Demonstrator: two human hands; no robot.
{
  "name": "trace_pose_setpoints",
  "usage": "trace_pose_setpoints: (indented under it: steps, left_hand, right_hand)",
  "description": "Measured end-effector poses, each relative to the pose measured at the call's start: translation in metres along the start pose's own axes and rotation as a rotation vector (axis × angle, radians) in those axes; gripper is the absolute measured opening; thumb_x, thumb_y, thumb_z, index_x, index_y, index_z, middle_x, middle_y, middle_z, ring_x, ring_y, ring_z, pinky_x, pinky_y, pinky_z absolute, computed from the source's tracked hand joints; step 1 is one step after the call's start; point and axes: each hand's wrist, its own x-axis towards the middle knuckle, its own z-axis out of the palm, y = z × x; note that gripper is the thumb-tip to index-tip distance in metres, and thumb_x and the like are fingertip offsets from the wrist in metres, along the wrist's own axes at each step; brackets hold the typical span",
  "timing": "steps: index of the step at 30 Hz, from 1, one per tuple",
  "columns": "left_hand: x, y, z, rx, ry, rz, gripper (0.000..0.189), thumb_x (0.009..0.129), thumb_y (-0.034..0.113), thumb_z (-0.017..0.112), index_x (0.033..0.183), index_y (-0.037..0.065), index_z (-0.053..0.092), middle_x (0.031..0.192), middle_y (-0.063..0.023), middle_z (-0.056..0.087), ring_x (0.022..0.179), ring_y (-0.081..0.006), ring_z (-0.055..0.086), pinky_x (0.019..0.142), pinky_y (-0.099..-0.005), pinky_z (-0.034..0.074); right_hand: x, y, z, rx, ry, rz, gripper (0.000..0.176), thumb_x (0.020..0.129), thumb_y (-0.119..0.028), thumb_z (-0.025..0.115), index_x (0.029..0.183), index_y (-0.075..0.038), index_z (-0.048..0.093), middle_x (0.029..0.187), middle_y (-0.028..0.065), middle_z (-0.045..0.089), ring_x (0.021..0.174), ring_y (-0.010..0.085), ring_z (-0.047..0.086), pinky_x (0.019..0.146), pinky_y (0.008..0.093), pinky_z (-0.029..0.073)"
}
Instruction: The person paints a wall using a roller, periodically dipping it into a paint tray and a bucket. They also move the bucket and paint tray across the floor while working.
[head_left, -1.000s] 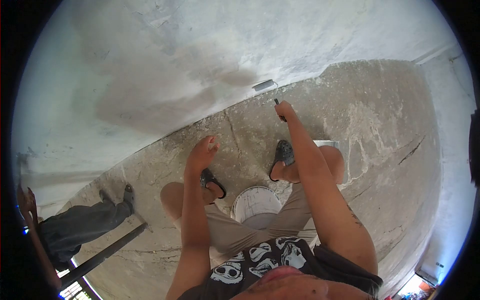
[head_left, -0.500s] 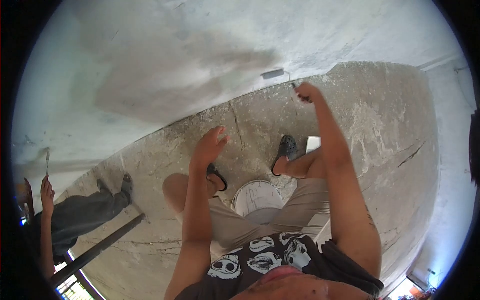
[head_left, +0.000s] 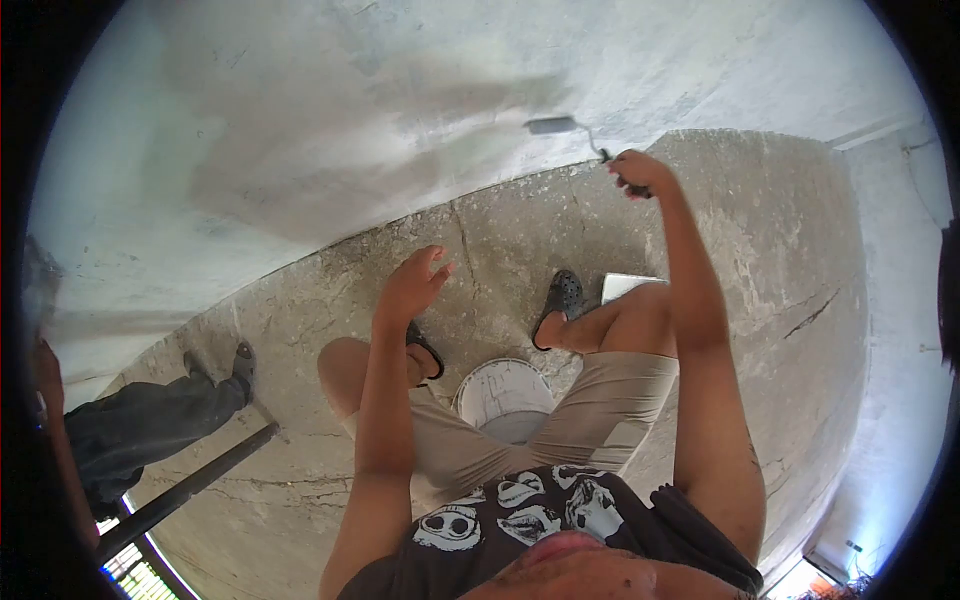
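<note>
A small paint roller is held by its dark handle in my right hand, the fingers wrapped round it. Its grey sleeve lies against the pale wall, low down near where the wall meets the floor. Darker, damp-looking patches spread over the wall to the left of the roller. My left hand hangs over the floor with its fingers apart and nothing in them. Below it shows one of my black clogs; the other is to the right.
A white bucket is between my legs. Beside my right foot, partly hidden by my leg, lies a flat white object. At the left a co-worker in dark trousers stands near a dark bar. The concrete floor is cracked.
My right hand and the roller have moved up the wall, with the hand also shifting right. My left hand has barely moved. The co-worker's raised hand and tool have left their earlier place.
</note>
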Motion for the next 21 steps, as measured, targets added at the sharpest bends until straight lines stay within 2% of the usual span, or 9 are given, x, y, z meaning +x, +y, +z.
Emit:
trace_pose_setpoints:
  steps: [2,4,7,8,12,14,16,19,21]
  left_hand:
    - [0.002,-0.002,0.001,0.036,-0.018,-0.009,0.047,0.096,0.037,0.059,0.131,0.006,0.054,0.128,-0.0129,0.062,0.093,-0.0274,0.068,0.088,-0.0403,0.051]
    - [0.004,-0.008,0.006,0.040,-0.028,-0.013,0.047,0.095,0.037,0.059,0.131,0.006,0.054,0.128,-0.0130,0.062,0.093,-0.0274,0.068,0.088,-0.0402,0.051]
    - [0.008,-0.008,0.001,0.055,-0.041,-0.026,0.047,0.095,0.037,0.060,0.131,0.006,0.054,0.128,-0.0131,0.062,0.093,-0.0274,0.068,0.088,-0.0401,0.051]
    - [0.005,-0.009,0.003,0.058,-0.052,-0.040,0.047,0.095,0.037,0.060,0.131,0.006,0.055,0.127,-0.0132,0.062,0.094,-0.0274,0.068,0.088,-0.0401,0.051]
    - [0.002,-0.009,0.004,0.025,0.006,-0.005,0.047,0.095,0.036,0.060,0.129,0.005,0.056,0.126,-0.0133,0.063,0.092,-0.0279,0.068,0.087,-0.0400,0.051]
    - [0.001,-0.004,0.002,0.011,0.004,0.010,0.046,0.095,0.036,0.061,0.128,0.005,0.056,0.125,-0.0131,0.063,0.091,-0.0283,0.068,0.087,-0.0399,0.051]
    - [0.000,-0.005,0.003,0.015,0.012,0.021,0.045,0.095,0.036,0.061,0.127,0.005,0.057,0.125,-0.0131,0.063,0.092,-0.0285,0.067,0.086,-0.0399,0.051]
    - [-0.001,-0.005,0.003,0.033,-0.002,0.022,0.045,0.094,0.036,0.061,0.127,0.005,0.057,0.125,-0.0132,0.063,0.094,-0.0287,0.067,0.087,-0.0398,0.051]
    - [0.003,-0.003,0.004,0.038,-0.006,0.011,0.045,0.094,0.036,0.061,0.127,0.005,0.056,0.125,-0.0132,0.063,0.094,-0.0288,0.067,0.087,-0.0397,0.051]
  right_hand:
    - [0.039,0.013,0.041,-0.098,-0.017,0.010,0.029,0.095,-0.027,0.057,0.095,0.001,0.056,0.073,0.0107,0.059,0.048,0.0187,0.056,0.041,0.0363,0.045]
    - [0.078,0.037,0.087,0.049,-0.038,0.014,0.035,0.097,-0.028,0.055,0.085,0.006,0.054,0.069,0.0139,0.057,0.048,0.0221,0.057,0.041,0.0404,0.047]
    - [0.063,0.021,0.104,0.023,0.012,0.038,0.036,0.097,-0.028,0.055,0.086,0.006,0.055,0.068,0.0125,0.056,0.047,0.0225,0.056,0.041,0.0403,0.047]
    - [0.054,0.014,0.091,-0.071,0.009,-0.052,0.035,0.096,-0.024,0.052,0.082,0.008,0.058,0.067,0.0148,0.061,0.050,0.0247,0.061,0.045,0.0414,0.052]
    - [-0.032,-0.013,0.032,0.032,0.055,-0.106,0.037,0.098,-0.028,0.052,0.086,0.007,0.057,0.069,0.0116,0.059,0.050,0.0206,0.058,0.044,0.0384,0.050]
    - [-0.060,-0.016,0.016,0.144,0.079,-0.108,0.034,0.098,-0.033,0.056,0.105,0.001,0.055,0.075,0.0081,0.057,0.049,0.0135,0.053,0.039,0.0303,0.044]
    - [-0.068,-0.022,0.016,0.140,0.091,-0.117,0.034,0.098,-0.033,0.056,0.105,0.000,0.055,0.075,0.0077,0.056,0.048,0.0137,0.052,0.039,0.0310,0.044]
    - [-0.042,-0.016,0.042,0.052,0.097,-0.094,0.033,0.098,-0.033,0.056,0.104,0.000,0.055,0.074,0.0076,0.055,0.048,0.0149,0.052,0.039,0.0331,0.043]
    - [0.032,0.015,0.082,-0.165,0.114,-0.141,0.036,0.098,-0.033,0.055,0.095,0.002,0.055,0.067,0.0099,0.056,0.046,0.0202,0.054,0.041,0.0386,0.042]
